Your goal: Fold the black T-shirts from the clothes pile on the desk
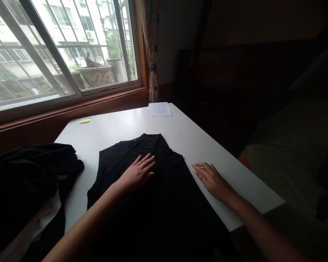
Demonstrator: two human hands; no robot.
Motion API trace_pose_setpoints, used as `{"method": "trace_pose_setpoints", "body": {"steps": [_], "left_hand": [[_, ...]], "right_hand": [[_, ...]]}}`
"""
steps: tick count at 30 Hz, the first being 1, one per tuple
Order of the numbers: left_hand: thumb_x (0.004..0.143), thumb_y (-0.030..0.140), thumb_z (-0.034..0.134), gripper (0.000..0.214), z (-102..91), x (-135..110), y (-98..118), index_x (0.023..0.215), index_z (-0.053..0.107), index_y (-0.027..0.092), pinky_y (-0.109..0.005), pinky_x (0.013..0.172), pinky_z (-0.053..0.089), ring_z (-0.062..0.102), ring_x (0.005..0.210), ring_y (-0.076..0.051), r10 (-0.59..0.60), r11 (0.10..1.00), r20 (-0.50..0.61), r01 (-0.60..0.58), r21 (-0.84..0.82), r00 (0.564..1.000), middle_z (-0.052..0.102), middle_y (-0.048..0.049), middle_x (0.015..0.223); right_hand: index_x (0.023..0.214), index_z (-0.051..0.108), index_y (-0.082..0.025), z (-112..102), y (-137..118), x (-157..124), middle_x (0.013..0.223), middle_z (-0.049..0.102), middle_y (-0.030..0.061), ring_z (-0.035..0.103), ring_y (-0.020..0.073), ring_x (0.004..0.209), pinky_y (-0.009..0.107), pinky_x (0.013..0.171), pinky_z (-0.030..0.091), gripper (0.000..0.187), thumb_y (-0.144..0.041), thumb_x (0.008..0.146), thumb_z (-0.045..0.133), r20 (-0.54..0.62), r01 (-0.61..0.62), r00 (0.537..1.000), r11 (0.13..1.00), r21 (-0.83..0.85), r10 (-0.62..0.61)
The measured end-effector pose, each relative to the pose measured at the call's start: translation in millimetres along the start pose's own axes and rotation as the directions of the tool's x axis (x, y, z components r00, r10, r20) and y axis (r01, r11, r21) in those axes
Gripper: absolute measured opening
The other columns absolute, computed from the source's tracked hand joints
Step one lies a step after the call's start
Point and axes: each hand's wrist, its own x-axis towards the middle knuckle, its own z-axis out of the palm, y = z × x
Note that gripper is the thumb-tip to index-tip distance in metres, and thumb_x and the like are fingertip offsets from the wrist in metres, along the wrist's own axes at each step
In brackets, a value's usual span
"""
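A black sleeveless top (164,196) lies spread over the white table (207,153), its neckline toward the far side. My left hand (139,170) rests palm down on the upper part of the top, with fingers spread out. Just off the garment's right edge, my right hand (211,180) is over the bare white surface, fingers stretched forward and holding nothing. A small folded-looking bit of the cloth shows at the top's right shoulder, near my right hand. The lower part of the garment runs out of view into the dark.
On the left lies a heap of dark clothes (30,174) with a pale patch. Papers (160,109) sit at the far corner, and a yellow note (85,120) lies at the far left. A barred window (71,47) and a tied curtain (153,72) stand behind.
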Motion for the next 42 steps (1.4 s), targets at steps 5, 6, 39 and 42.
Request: {"method": "trace_pose_setpoints", "body": {"steps": [5, 6, 39, 42], "left_hand": [[0.107, 0.052, 0.028, 0.061, -12.6, -78.3, -54.7, 0.157, 0.034, 0.018, -0.057, 0.123, 0.024, 0.018, 0.154, -0.028, -0.383, 0.92, -0.038, 0.384, 0.07, 0.923, 0.028, -0.0112, 0.164], [0.106, 0.052, 0.028, 0.062, -12.2, -90.7, -63.4, 0.157, 0.033, 0.018, -0.056, 0.123, 0.025, 0.018, 0.154, -0.028, -0.439, 0.894, -0.051, 0.441, 0.076, 0.897, 0.027, -0.0109, 0.164], [0.104, 0.057, 0.03, 0.066, 15.6, -111.5, -54.6, 0.158, 0.031, 0.02, -0.046, 0.126, 0.021, 0.02, 0.153, -0.025, -0.543, 0.827, -0.037, 0.542, 0.148, 0.839, 0.023, -0.007, 0.165], [0.104, 0.059, 0.03, 0.067, 13.0, -111.7, -53.8, 0.158, 0.031, 0.019, -0.046, 0.126, 0.02, 0.02, 0.154, -0.025, -0.55, 0.826, -0.026, 0.548, 0.131, 0.835, 0.022, -0.0072, 0.165]], "right_hand": [[0.146, 0.052, -0.02, -8.6, -9.6, 32.7, 0.139, 0.06, 0.0125, 0.054, 0.0274, 0.13, 0.048, 0.111, 0.045, 0.049, -0.038, 0.106, 0.032, -0.08, -0.022, 0.996, 0.995, 0.097, 0.029], [0.147, 0.05, -0.019, -9.6, -12.9, 42.0, 0.141, 0.058, 0.0127, 0.053, 0.0272, 0.132, 0.048, 0.113, 0.044, 0.05, -0.039, 0.106, 0.031, -0.08, -0.013, 0.997, 0.994, 0.104, 0.022], [0.161, 0.025, -0.017, 96.5, -54.2, 158.4, 0.168, 0.016, 0.0079, 0.014, 0.0238, 0.155, 0.044, 0.126, 0.014, 0.083, -0.071, 0.098, 0.015, 0.326, 0.134, 0.941, 0.984, -0.12, -0.088], [0.161, 0.025, -0.016, 96.2, -54.6, 158.2, 0.168, 0.016, 0.0082, 0.014, 0.0241, 0.155, 0.044, 0.126, 0.014, 0.085, -0.072, 0.098, 0.014, 0.327, 0.135, 0.941, 0.984, -0.118, -0.09]]}}
